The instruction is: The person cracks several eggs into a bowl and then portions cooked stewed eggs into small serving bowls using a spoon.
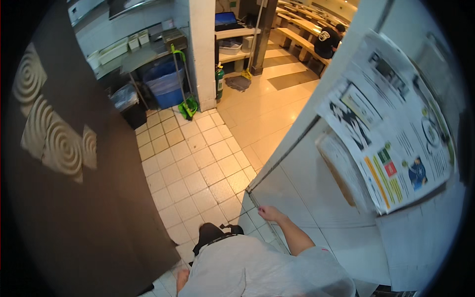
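Note:
My right hand hangs low in front of the tiled wall on my right. Its fingers are curled in, and I see nothing between them. At the lower edge, part of my left hand shows beside my light grey shirt; its fingers are hidden. That hand is nearest the brown door or panel, which carries cut pieces with a raised ripple pattern. White floor tiles lie before me.
Ahead on the left stand a lined blue bin, a black bin and a green broom with dustpan. A fire extinguisher and a mop are past the pillar. Printed sheets hang at right. A person sits on a far bench.

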Demonstrator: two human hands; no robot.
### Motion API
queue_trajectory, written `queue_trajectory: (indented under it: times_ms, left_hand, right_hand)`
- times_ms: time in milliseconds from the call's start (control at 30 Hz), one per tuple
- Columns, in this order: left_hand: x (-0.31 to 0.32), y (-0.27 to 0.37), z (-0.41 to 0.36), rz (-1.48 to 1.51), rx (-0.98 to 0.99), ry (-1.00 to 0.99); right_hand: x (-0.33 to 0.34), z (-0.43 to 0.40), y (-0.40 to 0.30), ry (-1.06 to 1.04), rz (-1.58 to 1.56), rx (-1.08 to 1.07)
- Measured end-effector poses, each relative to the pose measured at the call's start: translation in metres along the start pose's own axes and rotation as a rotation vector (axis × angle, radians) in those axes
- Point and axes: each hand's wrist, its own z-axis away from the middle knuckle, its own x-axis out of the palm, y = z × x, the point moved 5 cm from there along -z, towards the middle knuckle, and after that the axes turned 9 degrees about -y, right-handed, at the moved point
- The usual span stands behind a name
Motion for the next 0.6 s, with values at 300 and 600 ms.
queue_trajectory:
  times_ms: [300, 600]
  left_hand:
    - [-0.125, 0.141, -0.114, 0.084, -0.016, -0.059]
    - [-0.455, 0.369, -0.312, 0.224, 0.058, 0.102]
  right_hand:
    - [-0.127, -0.162, -0.083, 0.221, -0.176, 0.15]
    - [-0.118, -0.191, -0.101, 0.153, -0.282, 0.382]
